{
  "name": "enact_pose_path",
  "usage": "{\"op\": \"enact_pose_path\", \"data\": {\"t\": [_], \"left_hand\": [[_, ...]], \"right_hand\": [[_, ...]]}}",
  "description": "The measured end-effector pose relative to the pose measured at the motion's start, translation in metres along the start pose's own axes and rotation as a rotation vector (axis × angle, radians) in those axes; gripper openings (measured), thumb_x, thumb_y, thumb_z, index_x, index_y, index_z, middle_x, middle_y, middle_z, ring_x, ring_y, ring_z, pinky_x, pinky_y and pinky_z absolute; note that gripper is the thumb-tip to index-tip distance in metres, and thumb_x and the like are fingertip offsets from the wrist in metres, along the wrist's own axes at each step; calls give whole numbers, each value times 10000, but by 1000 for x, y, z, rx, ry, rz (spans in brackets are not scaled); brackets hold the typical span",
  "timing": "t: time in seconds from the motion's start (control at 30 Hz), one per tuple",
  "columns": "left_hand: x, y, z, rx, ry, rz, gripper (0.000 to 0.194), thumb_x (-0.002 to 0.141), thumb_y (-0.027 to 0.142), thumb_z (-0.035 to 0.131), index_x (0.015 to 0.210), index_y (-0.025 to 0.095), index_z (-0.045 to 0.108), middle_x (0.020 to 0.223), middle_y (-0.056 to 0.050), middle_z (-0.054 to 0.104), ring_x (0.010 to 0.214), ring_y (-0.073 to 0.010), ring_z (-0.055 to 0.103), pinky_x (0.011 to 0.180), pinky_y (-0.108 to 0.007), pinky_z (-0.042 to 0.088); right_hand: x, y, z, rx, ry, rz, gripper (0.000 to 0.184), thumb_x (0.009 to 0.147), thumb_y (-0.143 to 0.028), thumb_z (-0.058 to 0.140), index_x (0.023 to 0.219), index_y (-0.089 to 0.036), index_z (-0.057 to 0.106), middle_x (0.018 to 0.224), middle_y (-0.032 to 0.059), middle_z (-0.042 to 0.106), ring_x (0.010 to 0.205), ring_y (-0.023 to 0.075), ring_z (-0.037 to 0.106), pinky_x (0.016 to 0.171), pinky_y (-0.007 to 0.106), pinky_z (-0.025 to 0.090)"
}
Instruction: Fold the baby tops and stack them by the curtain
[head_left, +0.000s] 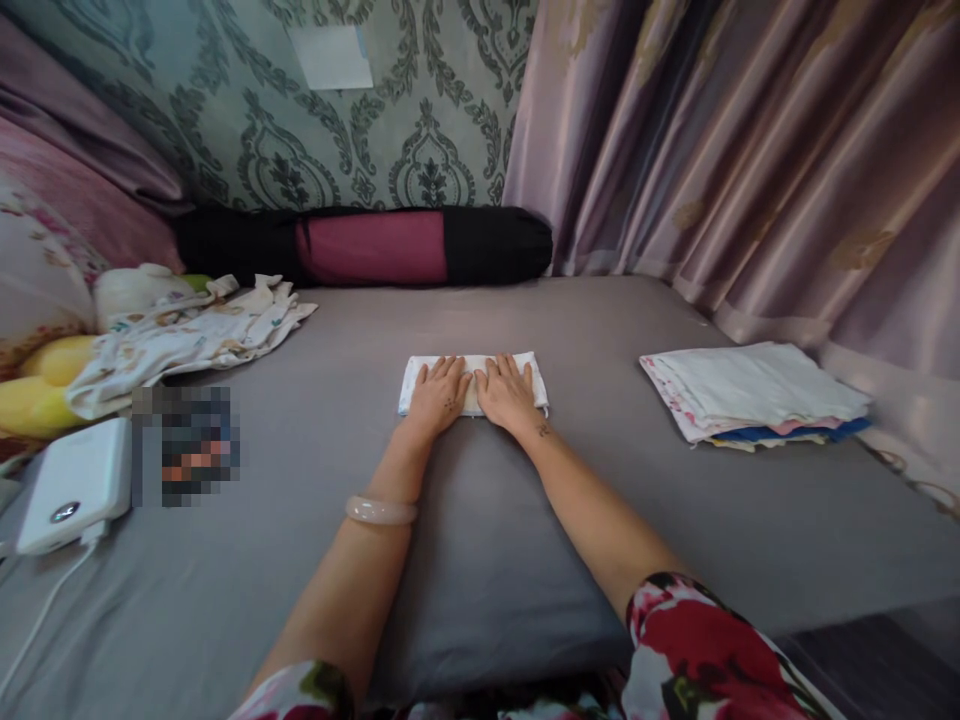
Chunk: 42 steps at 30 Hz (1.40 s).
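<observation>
A small white folded cloth (472, 402) lies flat on the grey bed sheet (525, 540), straight ahead of me. My left hand (439, 393) rests palm down on its left half, fingers stretched out. On the right half, my right hand (506, 390) lies flat in the same way, and the two thumbs nearly meet at the middle. Both palms touch the top of the cloth; neither hand grips it. What the cloth is exactly I cannot tell, since the hands cover much of it.
To the right sits a stack of folded cloths (757, 390). On the left are a crumpled printed garment (202, 335), a yellow plush toy (45, 385) and a white power bank (79, 485) with a cable. A black and maroon bolster (375, 247) lies along the wall. Curtains (735, 150) hang at right.
</observation>
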<state>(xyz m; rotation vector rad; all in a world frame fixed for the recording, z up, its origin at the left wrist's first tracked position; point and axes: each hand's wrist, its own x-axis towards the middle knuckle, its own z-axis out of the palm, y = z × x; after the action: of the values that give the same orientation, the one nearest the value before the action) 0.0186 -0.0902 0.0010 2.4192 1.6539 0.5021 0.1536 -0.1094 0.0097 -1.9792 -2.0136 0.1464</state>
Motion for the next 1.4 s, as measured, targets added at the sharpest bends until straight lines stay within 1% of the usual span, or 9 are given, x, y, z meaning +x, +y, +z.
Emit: {"op": "enact_pose_path", "data": {"t": [0.17,0.43,0.63,0.8,1.0,1.13,1.2,1.33,1.4], "left_hand": [[1,3,0,-23,-42,17,458,1006,318,295,1418,191,449,1493,-114,459,1424,-260,348,1173,-497,223],[2,1,2,-39,-42,15,434,994,288,342,1397,199,476,1473,-125,481,1412,-267,372,1166,-507,237],[0,2,2,22,36,-15,464,995,339,334,1404,177,483,1491,-137,455,1435,-305,320,1179,-548,160],[-1,-3,8,61,-5,-51,502,993,405,323,1433,200,453,1512,-140,424,1431,-323,320,1162,-573,177],[0,-3,8,70,-10,-56,508,996,410,307,1434,195,449,1514,-140,421,1431,-326,318,1163,-573,176],[0,-2,5,121,-27,-47,507,1003,417,278,1429,197,445,1506,-129,437,1425,-302,335,1167,-548,192],[0,-1,2,156,-12,-37,497,1005,406,267,1398,184,475,1478,-128,474,1408,-282,366,1170,-523,204],[-1,-1,-1,201,105,-79,504,1006,389,239,1358,156,515,1460,-140,491,1417,-272,349,1181,-516,178],[-2,-2,-2,217,90,-120,532,1004,404,230,1383,140,494,1486,-157,455,1430,-292,323,1174,-533,185]], "right_hand": [[2,2,1,30,-38,-107,521,1009,-299,253,1471,-102,389,1532,123,391,1446,250,268,1179,484,146],[2,3,4,29,-67,-107,512,1013,-308,250,1465,-122,403,1523,116,406,1434,252,297,1178,488,144],[-2,1,2,-30,74,4,518,1015,-345,281,1451,-102,421,1531,175,370,1445,302,251,1164,543,98],[-3,1,2,-40,-4,63,546,1013,-389,277,1450,-98,428,1524,205,368,1431,341,269,1139,580,142],[-3,1,3,-50,0,62,547,1013,-391,275,1450,-102,431,1521,201,374,1428,341,272,1141,573,136],[-3,0,1,-68,8,65,526,1011,-365,278,1440,-109,443,1518,192,383,1424,324,285,1142,561,141],[-3,1,0,-92,24,74,512,1004,-336,292,1426,-99,459,1516,195,387,1424,323,286,1144,554,140],[-1,6,-2,-135,63,117,522,990,-311,311,1419,-55,461,1518,221,370,1433,344,263,1142,562,139],[-1,9,-1,-135,52,140,536,989,-320,308,1429,-47,447,1520,225,365,1435,349,256,1134,564,169]]}}
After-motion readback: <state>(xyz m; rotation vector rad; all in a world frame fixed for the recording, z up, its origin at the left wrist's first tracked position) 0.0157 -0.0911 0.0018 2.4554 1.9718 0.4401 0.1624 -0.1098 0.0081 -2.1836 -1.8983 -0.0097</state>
